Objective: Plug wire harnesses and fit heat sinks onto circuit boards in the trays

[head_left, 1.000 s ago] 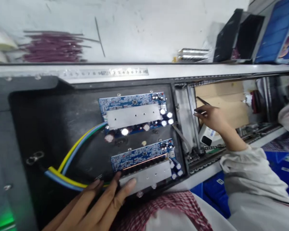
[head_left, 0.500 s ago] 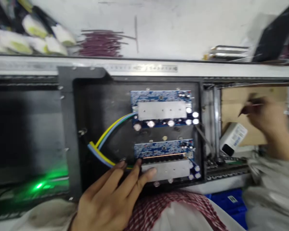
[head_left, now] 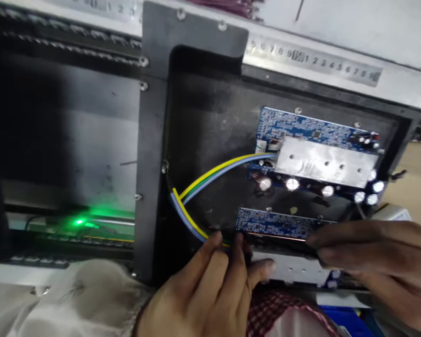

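A dark metal tray [head_left: 210, 112] holds two blue circuit boards, each with a pale heat sink. The upper board [head_left: 277, 124] lies fully in sight. My left hand [head_left: 203, 290] is at the left end of the lower board [head_left: 273, 222], fingers closed on the end of a yellow, blue and green cable [head_left: 189, 224]. Its thumb lies against the lower heat sink [head_left: 291, 269]. Over that board's right part is my right hand [head_left: 382, 257], blurred, fingers pressed together. What it holds, if anything, is hidden. The cable's other branch reaches the upper board.
A steel ruler [head_left: 312, 61] runs along the rail behind the tray. A green light [head_left: 79, 222] glows at left. Cardboard [head_left: 417, 173] and a white box [head_left: 393, 213] lie at right. A blue bin [head_left: 344, 320] is below.
My right hand has come left from over the cardboard to the lower board. The dark pointed thing at its fingers no longer shows. The view has shifted closer and tilted; my left hand stays.
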`<state>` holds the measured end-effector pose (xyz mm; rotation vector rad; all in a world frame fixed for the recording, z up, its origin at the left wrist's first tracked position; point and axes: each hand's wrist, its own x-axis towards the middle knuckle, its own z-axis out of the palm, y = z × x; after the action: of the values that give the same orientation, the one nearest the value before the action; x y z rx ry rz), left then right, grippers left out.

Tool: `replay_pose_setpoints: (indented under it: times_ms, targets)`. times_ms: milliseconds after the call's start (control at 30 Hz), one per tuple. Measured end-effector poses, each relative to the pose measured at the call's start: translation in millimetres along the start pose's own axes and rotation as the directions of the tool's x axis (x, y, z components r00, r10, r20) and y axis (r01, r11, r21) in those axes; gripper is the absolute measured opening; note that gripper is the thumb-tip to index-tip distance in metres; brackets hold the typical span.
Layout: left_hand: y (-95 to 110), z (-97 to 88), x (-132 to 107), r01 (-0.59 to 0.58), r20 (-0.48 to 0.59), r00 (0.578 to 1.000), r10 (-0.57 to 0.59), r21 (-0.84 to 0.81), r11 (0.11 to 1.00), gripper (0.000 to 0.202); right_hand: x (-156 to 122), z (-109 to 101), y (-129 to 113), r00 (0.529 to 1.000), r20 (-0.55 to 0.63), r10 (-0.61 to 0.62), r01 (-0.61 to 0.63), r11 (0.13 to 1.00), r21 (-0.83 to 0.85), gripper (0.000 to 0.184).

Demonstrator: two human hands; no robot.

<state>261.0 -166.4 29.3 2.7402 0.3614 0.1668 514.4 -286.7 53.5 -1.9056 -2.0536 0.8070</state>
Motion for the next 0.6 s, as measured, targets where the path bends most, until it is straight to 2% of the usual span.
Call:
replay_pose_setpoints:
  times_ms: [100, 233, 333, 433, 500, 600]
  targets:
    - [0, 2.8, -2, -0.016, 0.035, 0.999, 0.015, 0.028, 0.999, 0.027, 17, -3, -4, 0.992, 0.118, -0.041, 0.031, 0.996, 0.082, 0.041]
    - [0, 6.3, -6, -0.038, 0.018, 0.999, 0.037, 0.069, 0.997, 0.03, 19, -4, 1, 0.982, 0.144, -0.119, 0.107, 0.99, 0.089, 0.04]
    - [-1, 5.0, -9, -0.07, 0.021, 0.997, 0.069, 0.058, 0.996, 0.032, 17, 0, 4, 0.98, 0.156, -0.123, 0.105, 0.987, 0.12, 0.044]
    - [-3, -1.9, -10, -0.047, 0.144, 0.988, 0.055, -0.06, 0.997, 0.036, 21, 3, 5, 0.971, 0.201, -0.132, 0.097, 0.979, 0.178, 0.051]
    - [-4, -7.5, -9, -0.03, 0.248, 0.967, 0.061, -0.131, 0.991, 0.038, 25, 3, 4, 0.972, 0.201, -0.119, 0.074, 0.973, 0.218, 0.049]
    - [-7, -12.5, -8, -0.044, 0.274, 0.958, 0.09, -0.167, 0.985, 0.04, 32, 2, 3, 0.988, 0.146, -0.051, 0.011, 0.966, 0.26, 0.041]
